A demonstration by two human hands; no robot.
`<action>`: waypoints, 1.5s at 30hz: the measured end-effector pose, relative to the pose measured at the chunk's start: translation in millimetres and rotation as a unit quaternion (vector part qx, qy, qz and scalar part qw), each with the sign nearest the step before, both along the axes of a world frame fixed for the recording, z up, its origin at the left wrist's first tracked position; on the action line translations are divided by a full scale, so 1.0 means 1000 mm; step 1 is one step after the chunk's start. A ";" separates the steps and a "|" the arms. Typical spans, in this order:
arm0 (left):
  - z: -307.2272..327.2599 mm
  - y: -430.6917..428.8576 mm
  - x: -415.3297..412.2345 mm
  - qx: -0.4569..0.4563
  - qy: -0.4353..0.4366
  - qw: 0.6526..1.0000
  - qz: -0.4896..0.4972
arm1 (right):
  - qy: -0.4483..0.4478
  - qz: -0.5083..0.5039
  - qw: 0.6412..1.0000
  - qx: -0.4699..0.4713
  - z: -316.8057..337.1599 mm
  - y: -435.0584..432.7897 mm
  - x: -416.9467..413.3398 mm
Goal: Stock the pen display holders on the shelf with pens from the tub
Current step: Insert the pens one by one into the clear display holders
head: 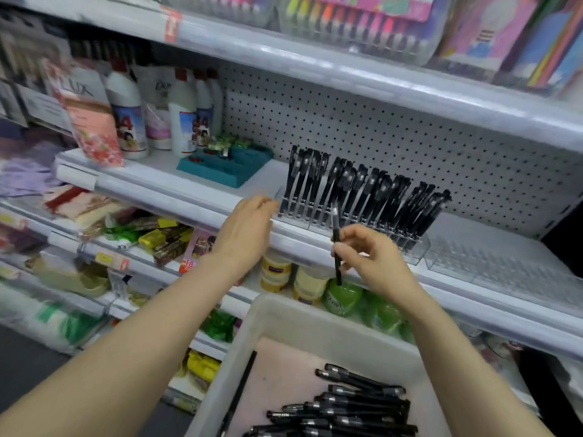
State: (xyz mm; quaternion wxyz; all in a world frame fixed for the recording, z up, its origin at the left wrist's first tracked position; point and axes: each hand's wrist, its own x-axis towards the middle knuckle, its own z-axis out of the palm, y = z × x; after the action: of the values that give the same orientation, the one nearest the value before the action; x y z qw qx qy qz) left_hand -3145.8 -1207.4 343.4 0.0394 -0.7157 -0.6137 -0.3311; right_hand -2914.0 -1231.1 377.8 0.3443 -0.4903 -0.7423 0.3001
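Observation:
A clear pen display holder (416,250) on the shelf is filled with several upright black pens (362,190). To its right stands a second clear holder (492,266) with no pens in it. My right hand (375,260) pinches one black pen (336,244) upright, just in front of the filled holder. My left hand (243,225) rests with its fingers at the left end of that holder. Below, a white tub (284,323) holds several loose black pens (353,408).
Bottles (126,118) and a teal tray (227,168) stand on the same shelf to the left. A perforated back panel (378,127) is behind the holders. Jars and green tubs (344,298) sit on the shelf below; marker packs are on the shelf above.

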 end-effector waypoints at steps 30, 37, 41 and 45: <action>-0.001 0.042 -0.004 0.000 0.050 0.999 -0.010 | -0.050 -0.170 0.976 0.127 0.006 0.095 -0.097; -0.003 0.021 -0.002 -0.001 0.076 0.997 0.011 | -0.050 -0.157 0.975 0.151 0.007 0.069 -0.079; -0.019 -0.012 0.008 -0.001 0.024 1.000 -0.014 | -0.034 -0.140 0.979 0.143 -0.018 0.031 -0.057; -0.061 -0.051 0.019 -0.045 -0.027 0.996 -0.065 | -0.059 -0.101 0.988 0.097 -0.074 -0.019 -0.033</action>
State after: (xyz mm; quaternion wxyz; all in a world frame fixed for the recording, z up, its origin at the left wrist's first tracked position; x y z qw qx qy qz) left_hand -3127.3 -1258.1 281.9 -0.0310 -0.7461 -0.5807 -0.3242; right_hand -2947.4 -1249.8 304.2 0.3742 -0.5444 -0.7332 0.1611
